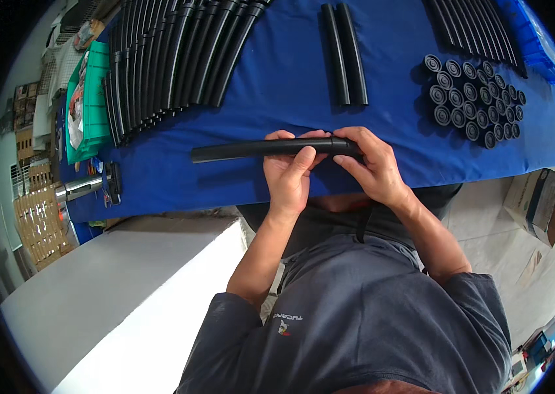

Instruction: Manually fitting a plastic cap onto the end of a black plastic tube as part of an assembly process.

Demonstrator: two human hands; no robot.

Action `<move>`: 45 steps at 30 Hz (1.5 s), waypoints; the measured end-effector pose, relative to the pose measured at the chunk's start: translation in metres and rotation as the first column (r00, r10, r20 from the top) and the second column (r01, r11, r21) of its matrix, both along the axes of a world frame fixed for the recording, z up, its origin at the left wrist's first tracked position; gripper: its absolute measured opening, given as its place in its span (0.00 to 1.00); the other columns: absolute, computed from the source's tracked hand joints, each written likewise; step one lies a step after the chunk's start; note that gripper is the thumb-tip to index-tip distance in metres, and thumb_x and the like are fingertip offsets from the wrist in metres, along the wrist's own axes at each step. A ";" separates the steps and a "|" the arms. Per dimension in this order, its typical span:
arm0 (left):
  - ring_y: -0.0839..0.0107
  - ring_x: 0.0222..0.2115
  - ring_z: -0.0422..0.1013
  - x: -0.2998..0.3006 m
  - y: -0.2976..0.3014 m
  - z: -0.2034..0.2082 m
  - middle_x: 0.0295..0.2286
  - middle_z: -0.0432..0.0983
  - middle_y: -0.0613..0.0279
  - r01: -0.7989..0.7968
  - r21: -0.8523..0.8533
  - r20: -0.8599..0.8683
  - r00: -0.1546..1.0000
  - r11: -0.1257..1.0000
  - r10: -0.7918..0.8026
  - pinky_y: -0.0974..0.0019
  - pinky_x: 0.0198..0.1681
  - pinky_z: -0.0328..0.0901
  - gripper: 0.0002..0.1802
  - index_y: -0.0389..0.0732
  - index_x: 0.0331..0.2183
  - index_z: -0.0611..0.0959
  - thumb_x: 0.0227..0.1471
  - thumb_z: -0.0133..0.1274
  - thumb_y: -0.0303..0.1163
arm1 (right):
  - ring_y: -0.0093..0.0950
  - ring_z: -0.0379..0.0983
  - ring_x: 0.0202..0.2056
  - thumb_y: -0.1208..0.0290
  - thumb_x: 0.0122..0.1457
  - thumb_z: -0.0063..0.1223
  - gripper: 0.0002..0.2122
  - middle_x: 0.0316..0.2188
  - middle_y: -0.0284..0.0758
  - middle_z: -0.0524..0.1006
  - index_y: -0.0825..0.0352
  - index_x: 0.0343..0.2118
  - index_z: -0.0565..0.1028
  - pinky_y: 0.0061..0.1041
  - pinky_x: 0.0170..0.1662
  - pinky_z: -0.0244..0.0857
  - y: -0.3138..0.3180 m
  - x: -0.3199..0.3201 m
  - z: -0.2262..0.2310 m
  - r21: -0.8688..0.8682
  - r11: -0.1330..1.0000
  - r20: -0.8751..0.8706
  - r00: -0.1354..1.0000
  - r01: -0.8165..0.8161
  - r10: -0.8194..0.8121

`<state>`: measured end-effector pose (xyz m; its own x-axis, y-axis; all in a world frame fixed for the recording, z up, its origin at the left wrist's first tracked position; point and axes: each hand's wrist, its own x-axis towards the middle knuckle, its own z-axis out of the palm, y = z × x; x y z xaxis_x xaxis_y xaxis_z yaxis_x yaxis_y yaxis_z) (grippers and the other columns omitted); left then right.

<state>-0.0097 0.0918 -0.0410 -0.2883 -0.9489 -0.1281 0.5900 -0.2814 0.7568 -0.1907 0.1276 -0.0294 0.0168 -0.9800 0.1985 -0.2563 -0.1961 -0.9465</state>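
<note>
I hold a long black tube level above the near edge of the blue-covered table. My left hand wraps around its middle. My right hand grips its right end, where a black cap-like piece sits on the tube. The tube's left end sticks out free to the left.
Many black tubes lie in a row at the table's far left, two more in the middle, others at the far right. A cluster of black round caps stands at the right. A green bin, a white box, a cardboard box.
</note>
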 end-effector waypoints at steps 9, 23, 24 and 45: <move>0.56 0.44 0.78 -0.003 0.000 0.004 0.42 0.79 0.41 -0.025 0.045 0.058 0.998 0.999 0.022 0.56 0.47 0.77 0.17 0.43 0.45 0.71 0.56 0.58 0.22 | 0.41 0.76 0.42 0.78 0.54 0.60 0.17 0.41 0.45 0.77 0.73 0.48 0.74 0.32 0.46 0.69 0.001 0.001 -0.003 -0.030 1.000 0.036 0.999 -0.003 0.004; 0.49 0.53 0.72 0.034 -0.026 -0.002 0.48 0.76 0.46 0.048 0.025 -0.099 0.994 0.999 -0.045 0.50 0.51 0.74 0.17 0.44 0.47 0.74 0.57 0.59 0.33 | 0.19 0.74 0.34 0.74 0.56 0.63 0.18 0.33 0.34 0.75 0.72 0.48 0.73 0.22 0.37 0.69 0.011 -0.007 0.003 0.221 0.975 0.189 0.981 -0.005 -0.038; 0.49 0.53 0.72 0.036 -0.027 -0.004 0.48 0.76 0.46 0.049 0.027 -0.104 0.993 0.998 -0.046 0.50 0.51 0.74 0.17 0.44 0.47 0.74 0.57 0.59 0.33 | 0.19 0.74 0.34 0.74 0.56 0.63 0.18 0.33 0.34 0.75 0.72 0.48 0.73 0.22 0.37 0.69 0.010 -0.006 0.006 0.222 0.975 0.184 0.982 -0.003 -0.039; 0.46 0.55 0.68 0.042 -0.025 -0.012 0.51 0.73 0.42 0.017 0.011 -0.108 0.994 1.000 -0.016 0.42 0.56 0.67 0.24 0.40 0.53 0.70 0.57 0.58 0.28 | 0.43 0.75 0.40 0.73 0.52 0.65 0.17 0.36 0.43 0.77 0.68 0.44 0.75 0.36 0.42 0.69 -0.001 0.011 -0.004 -0.076 0.994 0.003 0.997 0.075 -0.075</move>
